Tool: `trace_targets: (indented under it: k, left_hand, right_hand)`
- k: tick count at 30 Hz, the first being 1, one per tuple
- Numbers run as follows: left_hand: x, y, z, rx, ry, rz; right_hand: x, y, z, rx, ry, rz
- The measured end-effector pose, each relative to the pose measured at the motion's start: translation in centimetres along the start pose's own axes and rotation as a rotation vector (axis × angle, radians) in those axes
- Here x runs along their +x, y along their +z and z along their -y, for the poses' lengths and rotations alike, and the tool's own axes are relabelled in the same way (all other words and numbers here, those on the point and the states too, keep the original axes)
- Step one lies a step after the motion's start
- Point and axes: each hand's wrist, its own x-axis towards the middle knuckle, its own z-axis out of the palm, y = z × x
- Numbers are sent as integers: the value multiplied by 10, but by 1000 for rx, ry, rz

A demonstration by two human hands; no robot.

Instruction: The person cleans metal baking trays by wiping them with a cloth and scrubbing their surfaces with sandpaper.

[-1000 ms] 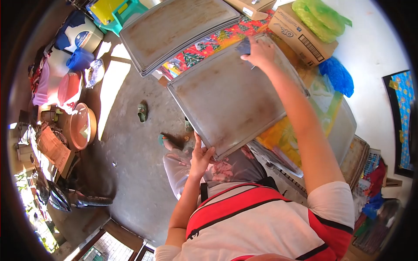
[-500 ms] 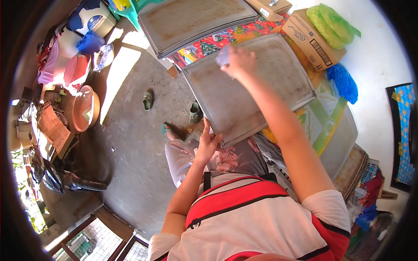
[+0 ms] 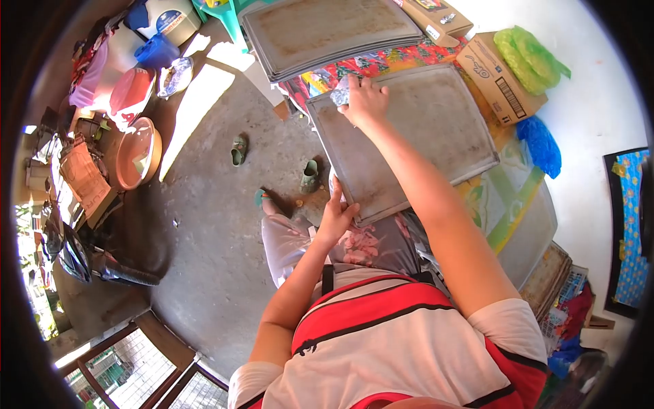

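A worn grey metal baking tray [image 3: 429, 136] lies tilted in front of me, its near edge over my lap. My left hand [image 3: 337, 215] grips the near left corner, thumb on top and fingers along the outer side. At the far left corner, my right hand [image 3: 366, 102] presses a crumpled whitish-blue cloth [image 3: 340, 94] against the tray surface. Part of the cloth is hidden under the fingers. Brownish stains mark the tray. Beyond it sits a stack of similar trays [image 3: 334, 34].
Cardboard boxes [image 3: 501, 78], a green plastic bag [image 3: 530, 58] and a blue plastic bag [image 3: 540, 146] stand to the right. On the floor at left are green clogs [image 3: 310, 176] and a brown basin [image 3: 138, 153]. More trays [image 3: 548, 276] lean at lower right.
My right hand has moved left across the tray with the cloth, toward the far left corner. My left hand keeps its hold. The whole view has shifted slightly.
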Motion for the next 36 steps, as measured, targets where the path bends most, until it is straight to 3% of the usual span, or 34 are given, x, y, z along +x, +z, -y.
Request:
trace_targets:
  k: [3,7,12,18,21,26,27,30,31,34,36]
  left_hand:
    - [1,-1,6,35,21,2]
    - [2,-1,4,95,37,-5]
    - [0,2,1,-3,11,-15]
    - [-30,-6,-14,-251,-193,58]
    - [-43,-7,-15,-359,-252,216]
    - [-38,-7,-7,-390,-252,181]
    - [-38,-7,-7,-391,-256,178]
    - [-43,-4,-14,-436,-251,175]
    - [-43,-4,-12,-457,-244,180]
    - [-40,-6,-7,-490,-235,201]
    - [-38,-7,-6,-477,-248,211]
  right_hand:
    - [-15,0,22,-50,-87,117]
    - [2,6,8,0,76,84]
    - [-40,0,33,173,-46,398]
    - [-70,20,-79,461,252,3]
    - [-92,-16,-109,115,427,22]
    - [-169,-36,-24,136,7,222]
    - [-174,-26,-29,131,-8,151]
    - [-152,-3,-91,11,225,-166]
    - [-149,-15,-103,79,300,-120]
    - [-174,-23,-56,16,112,-109]
    - [-195,-24,-20,113,6,32]
